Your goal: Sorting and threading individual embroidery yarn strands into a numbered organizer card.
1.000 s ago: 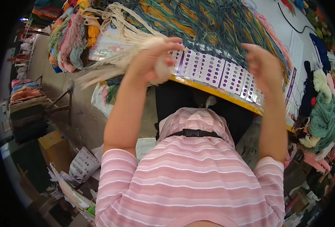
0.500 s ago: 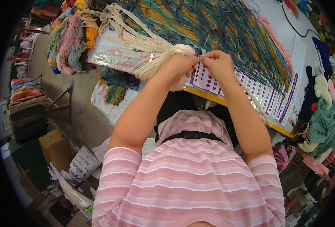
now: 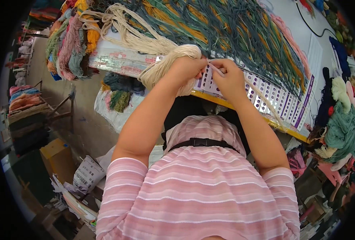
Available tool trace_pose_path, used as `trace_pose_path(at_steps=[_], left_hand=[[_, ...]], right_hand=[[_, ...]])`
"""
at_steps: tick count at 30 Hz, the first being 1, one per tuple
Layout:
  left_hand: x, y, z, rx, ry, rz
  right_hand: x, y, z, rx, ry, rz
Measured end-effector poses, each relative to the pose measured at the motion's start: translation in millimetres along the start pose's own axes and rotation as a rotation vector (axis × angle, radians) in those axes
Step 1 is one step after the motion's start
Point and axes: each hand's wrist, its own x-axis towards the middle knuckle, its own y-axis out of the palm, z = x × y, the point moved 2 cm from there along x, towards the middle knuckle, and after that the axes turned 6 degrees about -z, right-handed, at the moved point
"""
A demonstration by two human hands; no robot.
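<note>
A thick cream yarn skein (image 3: 161, 66) drapes around my left hand (image 3: 188, 69), whose fingers are closed on its near end. Close beside it, my right hand (image 3: 228, 78) pinches a slim pale strip (image 3: 216, 69) between thumb and fingers. The strip's tip points toward the left fingertips; whether it is yarn or a small tool I cannot tell. Both hands are over the near edge of the table, above a white card with purple-rimmed holes (image 3: 261, 90). Long green, teal and mustard yarn strands (image 3: 225, 32) are spread just beyond the hands.
Multicoloured skeins (image 3: 71, 44) hang at the table's left end. Yellow tape (image 3: 213, 98) runs along the near edge. Teal and cream skeins (image 3: 341, 128) hang at the right. A cardboard box (image 3: 58, 158) and a white sack (image 3: 88, 174) stand at lower left.
My right hand has turned slightly, and the pale strip now shows across its fingers. My left hand has shifted a little left with the cream skein.
</note>
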Motion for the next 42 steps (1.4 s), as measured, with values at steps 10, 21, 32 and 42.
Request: trace_pose_path(at_steps=[10, 21, 32, 42], left_hand=[[-23.5, -81.0, -27.8, -0.581, 0.120, -0.257], [-32.5, -22.8, -39.1, -0.314, 0.260, 0.336], [-12.4, -73.8, -22.3, 0.050, 0.269, -0.131], [54.1, -289.4, -97.6, -0.569, 0.533, -0.289]], right_hand=[[-4.1, -6.5, 21.2, -0.700, -0.198, 0.003], [14.3, -9.6, 18.4, 0.179, 0.190, 0.094], [15.7, -4.6, -5.7, -0.032, 0.031, 0.130], [13.7, -2.1, 4.0, -0.097, 0.095, 0.106]])
